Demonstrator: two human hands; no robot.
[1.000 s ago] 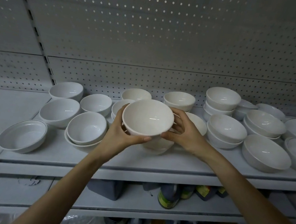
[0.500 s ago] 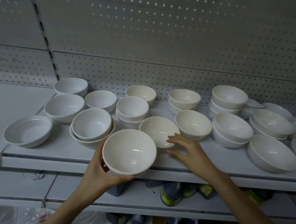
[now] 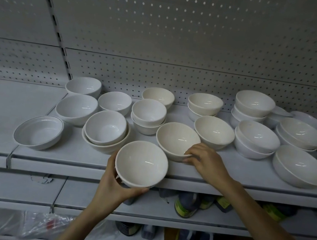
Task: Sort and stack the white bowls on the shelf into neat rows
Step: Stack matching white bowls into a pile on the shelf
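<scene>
Far left on the shelf (image 3: 84, 162): a rimmed dish (image 3: 38, 132), tilted and apart from the rest, probably set aside as the odd shape. Beside it, loose bowls (image 3: 76, 108), then a nested pair (image 3: 106, 130), small inside large. Looks mismatched, so likely due for re-sorting.

Grips a cream bowl (image 3: 141, 163) in the left hand (image 3: 113, 187), thumb up the near-left wall to the rim, fingers curled under the base. Holds it upright just in front of the shelf edge and, by the look of it, off the shelf, clear of its neighbours. Seems kept ready there until a partner is found.

Behind it, a short stack (image 3: 147, 116) of deeper bowls, not the same shape, so no home for it.

Pinches the near rim of a second bowl (image 3: 177, 140) with the right hand (image 3: 207, 162), fingers bent together over the lip, thumb low on the outer wall. Sits on the shelf, just right of and behind the held one. Same tint and much the same size, hence probably the chosen match; taken by the rim, probably so as to drag or lift it.

Further right, another cream single (image 3: 214, 131), then taller stacks (image 3: 256, 139), then wide bowls (image 3: 300, 166) at the end: larger sizes roughly grouped, rows not yet neat.

Below, on the lower shelf, dark bottles (image 3: 185, 206).
</scene>
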